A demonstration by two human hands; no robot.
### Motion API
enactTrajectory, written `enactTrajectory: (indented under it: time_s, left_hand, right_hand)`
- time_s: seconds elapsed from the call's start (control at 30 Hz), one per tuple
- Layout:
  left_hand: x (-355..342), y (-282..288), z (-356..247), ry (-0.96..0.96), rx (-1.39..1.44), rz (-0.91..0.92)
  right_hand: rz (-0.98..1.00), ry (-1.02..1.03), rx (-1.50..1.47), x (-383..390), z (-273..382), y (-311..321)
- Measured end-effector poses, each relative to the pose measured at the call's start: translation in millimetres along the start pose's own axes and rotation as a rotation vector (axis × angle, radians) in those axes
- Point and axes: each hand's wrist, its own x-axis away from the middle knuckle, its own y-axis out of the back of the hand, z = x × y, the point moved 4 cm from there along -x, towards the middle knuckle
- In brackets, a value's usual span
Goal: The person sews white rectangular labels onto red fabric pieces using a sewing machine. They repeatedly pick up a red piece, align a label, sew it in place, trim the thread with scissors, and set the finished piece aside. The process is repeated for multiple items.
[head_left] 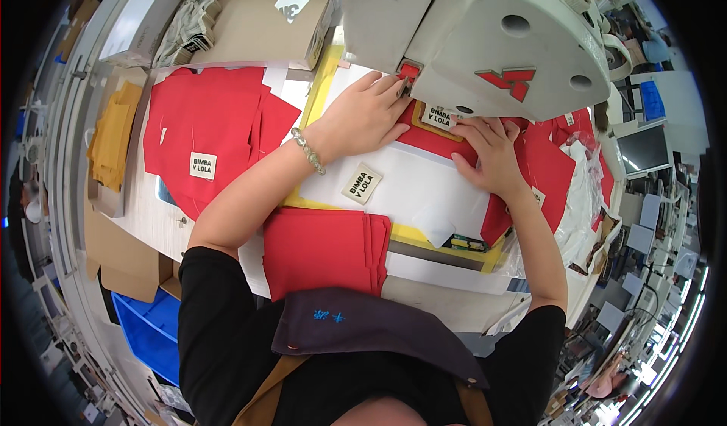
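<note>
A white sewing machine head (492,43) rises over the work at the far side. Beneath it lies red fabric (435,143) with a cream printed label (438,116) inside a brownish-yellow frame. My left hand (367,117) rests with fingers stretched toward the needle area, left of the label. My right hand (491,152) lies palm down, fingers spread, its fingertips at the label's right side and on the fabric. Neither hand grips anything visible. A loose cream label (362,183) sits on the white sheet (409,195) between my forearms. The machine head hides the needle's tip.
Red fabric pieces, one with a label, form a pile (219,123) at left. A red stack (326,252) lies nearest me. More labelled red pieces (549,176) and clear plastic (579,191) are at right. Boxes hold yellow pieces (117,134) and pale label strips (189,28).
</note>
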Motion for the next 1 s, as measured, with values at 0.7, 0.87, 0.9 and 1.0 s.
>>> enactTrajectory:
  time_s: [0.7, 0.87, 0.9, 1.0]
  left_hand:
    - [-2.0, 4.3, -1.3, 0.027, 0.093, -0.038]
    - [-3.1, 4.6, -1.9, 0.025, 0.104, -0.036]
    - [-3.3, 5.4, -1.9, 0.027, 0.106, -0.032]
    - [-3.5, 6.7, -2.4, 0.031, 0.109, -0.02]
  right_hand:
    - [0.071, 0.132, -0.063, -15.0, 0.8, -1.0]
    - [0.106, 0.138, -0.121, -17.8, -6.6, -3.4]
    - [0.1, 0.136, -0.135, -18.2, -7.1, -3.7]
    - [0.093, 0.126, -0.134, -17.3, -8.5, -5.9]
